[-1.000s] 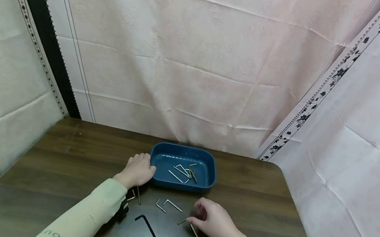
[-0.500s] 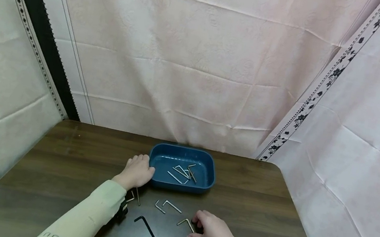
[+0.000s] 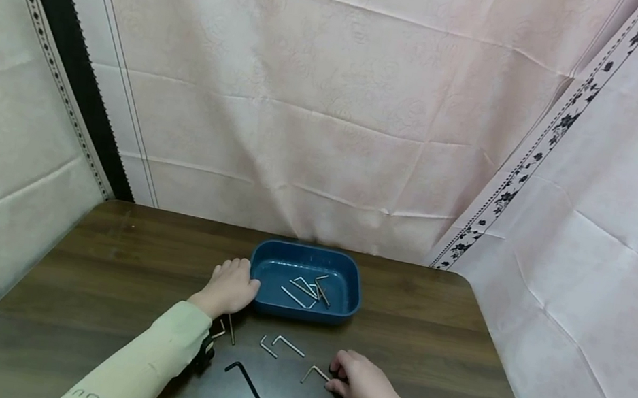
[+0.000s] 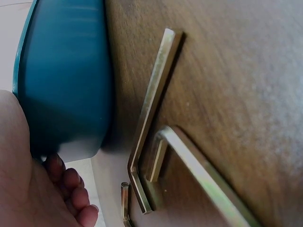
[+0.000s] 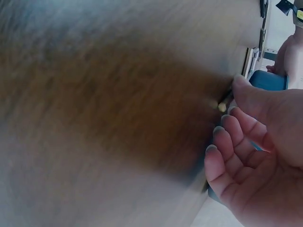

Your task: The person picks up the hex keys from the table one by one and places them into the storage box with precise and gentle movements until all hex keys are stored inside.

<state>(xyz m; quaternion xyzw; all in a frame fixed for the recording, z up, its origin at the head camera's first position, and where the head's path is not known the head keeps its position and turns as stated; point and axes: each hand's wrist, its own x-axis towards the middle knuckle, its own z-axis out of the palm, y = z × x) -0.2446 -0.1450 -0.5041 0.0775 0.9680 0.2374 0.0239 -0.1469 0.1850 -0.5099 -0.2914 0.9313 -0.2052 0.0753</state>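
My left hand (image 3: 229, 287) grips the left end of a blue tray (image 3: 302, 314), thumb over the near corner. Inside the tray lie several hex keys (image 3: 294, 297). With thumb and fingertips my right hand (image 3: 366, 386) pinches the long arm of a brass-coloured hex key (image 3: 318, 371), its bent end pointing left at the tabletop. In the right wrist view a small end of that hex key (image 5: 222, 107) shows between thumb and fingers. Two silver hex keys (image 3: 289, 345) lie between the hands, with a black hex key (image 3: 244, 380) nearer the front.
Below my left wrist lie several more brass-toned hex keys (image 4: 154, 94), partly hidden by the arm in the head view. The wooden table (image 3: 435, 333) meets a pale patterned cloth (image 3: 330, 125) at the back and sides.
My right hand has come down around the brass-coloured hex key's long arm and turned it, shifting it slightly right. My left hand and the tray stay in place.
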